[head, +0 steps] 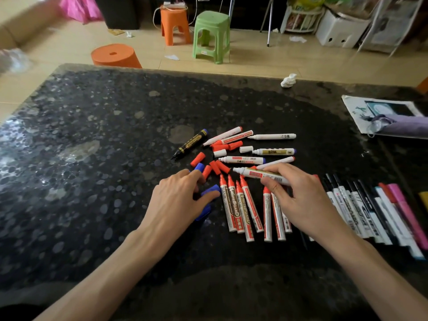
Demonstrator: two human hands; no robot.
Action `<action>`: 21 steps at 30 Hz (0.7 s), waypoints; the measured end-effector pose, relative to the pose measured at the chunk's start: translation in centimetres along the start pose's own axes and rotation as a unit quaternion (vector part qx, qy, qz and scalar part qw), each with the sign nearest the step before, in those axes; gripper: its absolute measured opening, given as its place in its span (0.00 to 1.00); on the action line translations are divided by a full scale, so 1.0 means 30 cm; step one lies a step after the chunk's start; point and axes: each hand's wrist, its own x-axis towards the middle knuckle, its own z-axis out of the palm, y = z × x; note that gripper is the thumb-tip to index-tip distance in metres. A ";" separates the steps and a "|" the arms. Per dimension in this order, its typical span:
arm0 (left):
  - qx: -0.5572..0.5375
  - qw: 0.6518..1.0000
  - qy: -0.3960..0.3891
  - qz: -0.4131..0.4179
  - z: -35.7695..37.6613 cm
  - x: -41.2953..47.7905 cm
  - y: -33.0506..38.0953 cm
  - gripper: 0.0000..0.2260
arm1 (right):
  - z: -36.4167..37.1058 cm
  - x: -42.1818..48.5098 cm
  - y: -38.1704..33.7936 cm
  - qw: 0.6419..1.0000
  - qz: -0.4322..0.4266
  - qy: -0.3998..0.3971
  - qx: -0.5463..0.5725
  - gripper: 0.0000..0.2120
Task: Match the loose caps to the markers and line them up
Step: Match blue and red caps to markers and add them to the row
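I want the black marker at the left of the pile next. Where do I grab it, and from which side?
Pinch the black marker at mid-barrel, across its width, coming from above on its left. It lies flat and slanted, uncapped tip toward the near left, so keep off that end; a red cap lies close on its right.

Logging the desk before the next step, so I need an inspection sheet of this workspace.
Surface: dark speckled table, glossy.
Job's things: red-capped markers in a row; black-capped markers lined up at right; loose markers, red caps and blue caps piled together.
Clutter: crumpled tissue; printed sheet at far right.
Grippers: right hand fingers hold an uncapped marker; left hand rests on the blue caps, grip unclear.
Cables: white cord by the orange stool.
Surroundings: green stool, tiled floor.
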 end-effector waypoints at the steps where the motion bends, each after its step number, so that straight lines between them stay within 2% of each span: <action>1: 0.004 1.000 -0.008 0.003 0.004 0.005 0.003 0.19 | 0.001 -0.001 0.000 1.000 0.000 -0.001 -0.002 0.14; 4: 0.023 0.999 -0.037 0.014 0.015 0.007 0.003 0.14 | 0.003 -0.004 0.002 1.000 0.002 -0.005 -0.007 0.14; 7: 0.009 0.999 -0.025 0.025 0.020 0.008 -0.014 0.08 | 0.002 -0.005 0.005 1.000 0.001 -0.013 -0.009 0.14; 12: 0.044 0.997 -0.053 0.047 0.025 0.009 -0.021 0.18 | 0.003 -0.001 0.005 1.000 0.010 -0.021 -0.017 0.14; 14: 0.050 0.996 -0.045 0.061 0.030 0.010 -0.024 0.17 | 0.003 -0.003 0.003 1.000 0.010 -0.023 -0.019 0.14; 18: -0.052 0.997 0.003 0.058 0.004 0.030 -0.025 0.12 | -0.001 -0.004 0.001 1.000 0.007 -0.026 -0.010 0.13; 21: -0.143 0.989 -0.017 0.026 -0.020 0.040 -0.010 0.11 | -0.001 -0.003 -0.001 1.000 0.001 -0.027 0.001 0.14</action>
